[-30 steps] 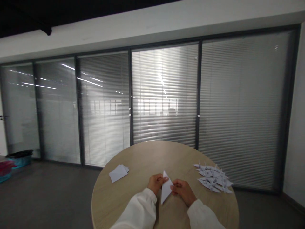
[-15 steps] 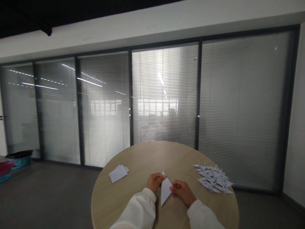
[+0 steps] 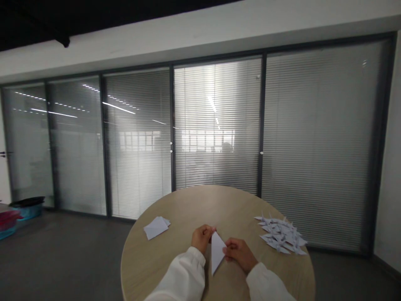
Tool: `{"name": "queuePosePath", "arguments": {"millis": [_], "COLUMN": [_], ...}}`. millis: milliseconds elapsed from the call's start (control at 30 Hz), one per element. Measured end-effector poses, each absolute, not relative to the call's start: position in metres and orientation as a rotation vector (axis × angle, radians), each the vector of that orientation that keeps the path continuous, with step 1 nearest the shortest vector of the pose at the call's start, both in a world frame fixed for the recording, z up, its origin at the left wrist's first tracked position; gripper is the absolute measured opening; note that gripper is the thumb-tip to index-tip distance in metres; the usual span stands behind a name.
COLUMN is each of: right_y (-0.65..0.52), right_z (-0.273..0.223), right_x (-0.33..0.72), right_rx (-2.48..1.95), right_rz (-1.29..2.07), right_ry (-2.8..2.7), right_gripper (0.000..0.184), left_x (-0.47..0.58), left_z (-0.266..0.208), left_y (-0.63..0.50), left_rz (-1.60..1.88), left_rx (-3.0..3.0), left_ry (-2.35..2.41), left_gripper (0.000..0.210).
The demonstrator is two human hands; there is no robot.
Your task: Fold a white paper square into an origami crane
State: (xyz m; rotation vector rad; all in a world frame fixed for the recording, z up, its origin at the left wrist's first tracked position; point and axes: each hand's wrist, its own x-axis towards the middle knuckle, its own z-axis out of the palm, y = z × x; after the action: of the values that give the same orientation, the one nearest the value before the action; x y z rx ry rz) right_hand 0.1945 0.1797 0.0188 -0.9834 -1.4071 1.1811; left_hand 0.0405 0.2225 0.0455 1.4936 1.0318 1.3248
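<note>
A white sheet of paper folded into a triangle (image 3: 217, 254) is held above the near half of the round table, its long point toward me. My left hand (image 3: 201, 238) is closed in a pinch at the paper's far upper corner. At the paper's right corner, the thumb and fingers of my right hand (image 3: 240, 252) grip it from the side. Some of the fingertips are hidden behind the paper.
Flat white paper sheets (image 3: 156, 228) lie in a small stack at the table's left. A heap of folded paper cranes (image 3: 281, 234) sits at the right. The round wooden table (image 3: 206, 200) stands before glass partitions with blinds (image 3: 216, 167). Plastic basins (image 3: 29, 209) rest on the floor far left.
The folded paper has shifted slightly toward me. My left hand's fingertips have moved a little left at its upper corner, while my right hand keeps its grip at the right corner.
</note>
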Motion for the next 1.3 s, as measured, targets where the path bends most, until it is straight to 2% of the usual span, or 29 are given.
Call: {"name": "queuePosePath", "arguments": {"millis": [200,500,867,1300], "right_y": [0.18,0.181,0.186,0.186], "right_z": [0.018,0.018,0.012,0.012], "right_x": [0.195,0.196,0.2,0.198], "right_rx": [-0.966,-0.988,-1.008,-0.991], "right_rz": [1.205,1.176,1.172,1.158], "right_ry": [-1.424,-1.413,-1.398,-1.401], "right_gripper": [0.034,0.032,0.035,0.034], "left_x": [0.039,0.044,0.04,0.039], "left_z": [0.05,0.04,0.043,0.049], "left_y": [0.217,0.224,0.227,0.22], "left_rz": [1.399,1.161,1.252,1.351], "left_rx": [1.51,1.418,1.219,1.269], "left_ry": [1.072,0.893,0.975,0.951], "left_gripper": [0.041,0.045,0.044,0.042]}}
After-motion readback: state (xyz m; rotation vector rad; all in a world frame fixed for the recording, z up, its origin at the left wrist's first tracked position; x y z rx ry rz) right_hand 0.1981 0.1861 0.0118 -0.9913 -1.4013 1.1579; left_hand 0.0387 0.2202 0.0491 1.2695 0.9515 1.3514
